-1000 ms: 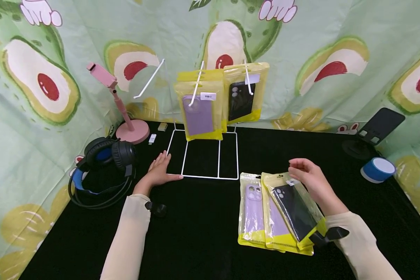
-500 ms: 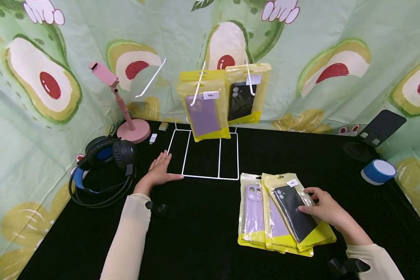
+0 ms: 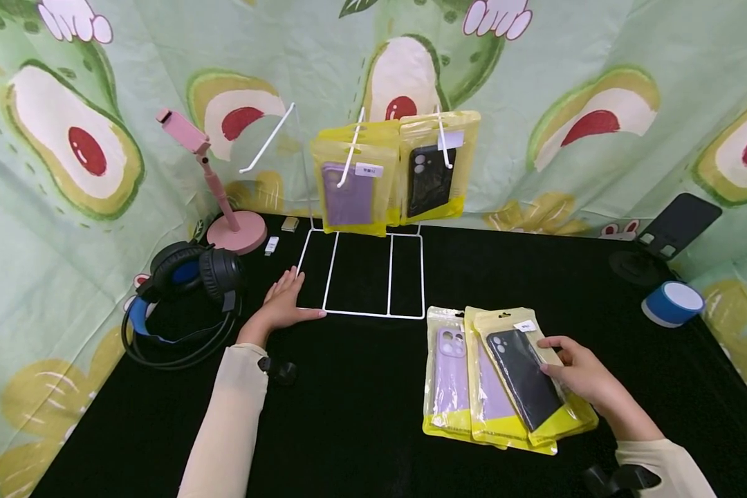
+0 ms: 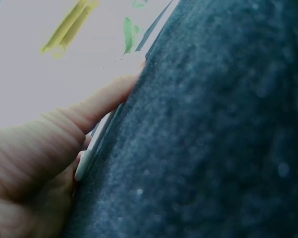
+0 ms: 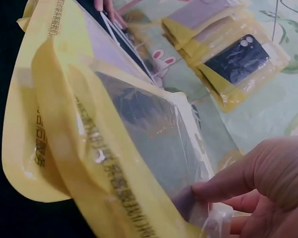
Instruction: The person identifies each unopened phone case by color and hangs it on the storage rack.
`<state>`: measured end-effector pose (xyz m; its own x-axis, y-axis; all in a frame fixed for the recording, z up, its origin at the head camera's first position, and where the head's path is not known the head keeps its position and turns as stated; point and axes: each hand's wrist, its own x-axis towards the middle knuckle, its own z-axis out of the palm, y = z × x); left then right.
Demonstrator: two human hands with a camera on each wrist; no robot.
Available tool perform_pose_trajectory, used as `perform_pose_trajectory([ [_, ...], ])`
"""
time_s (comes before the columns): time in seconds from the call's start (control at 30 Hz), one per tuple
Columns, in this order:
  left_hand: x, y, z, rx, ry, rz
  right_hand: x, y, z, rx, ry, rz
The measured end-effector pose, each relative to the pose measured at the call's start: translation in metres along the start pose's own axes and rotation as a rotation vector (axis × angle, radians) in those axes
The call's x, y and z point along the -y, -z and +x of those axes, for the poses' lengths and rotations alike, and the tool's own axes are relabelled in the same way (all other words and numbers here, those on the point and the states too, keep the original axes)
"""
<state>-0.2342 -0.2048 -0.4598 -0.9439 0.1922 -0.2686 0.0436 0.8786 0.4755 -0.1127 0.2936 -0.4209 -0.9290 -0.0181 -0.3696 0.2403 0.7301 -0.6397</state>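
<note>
My left hand rests, fingers straight, on the left front corner of a white wire rack. In the left wrist view its thumb lies along the rack's wire. With the right hand I pinch the right edge of a yellow-edged clear bag holding a black phone case. In the right wrist view the thumb presses the bag's clear front, while the other fingers are partly hidden. This bag lies on top of other bags, partly over a bagged purple case; another bagged purple case lies left of it.
Bagged purple cases hang from the rack's middle hook, and a bagged black case from the right one. Black headphones and a pink stand are at left. A blue-and-white cylinder and a black phone stand are at right.
My right hand has come down from above the top of the bags to the top bag's right edge and taken hold there. The hanging purple-case bag has swung; my left hand has stayed put.
</note>
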Motion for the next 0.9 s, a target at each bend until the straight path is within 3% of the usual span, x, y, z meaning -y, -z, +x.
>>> perform_pose_trajectory([
  [0.3,0.000,-0.002,0.003,0.003,0.001,0.001,0.004,0.009,-0.003,-0.185,0.027,0.150],
  [0.57,0.000,-0.001,0.002,-0.003,0.008,0.001,0.029,0.017,-0.005,-0.386,0.122,0.339],
  [0.77,0.001,-0.002,0.002,0.008,0.024,0.003,0.059,0.019,-0.009,-0.375,0.372,0.669],
  [0.9,0.001,-0.002,0.003,0.008,0.022,0.003,0.086,0.019,-0.013,-0.358,0.531,0.755],
])
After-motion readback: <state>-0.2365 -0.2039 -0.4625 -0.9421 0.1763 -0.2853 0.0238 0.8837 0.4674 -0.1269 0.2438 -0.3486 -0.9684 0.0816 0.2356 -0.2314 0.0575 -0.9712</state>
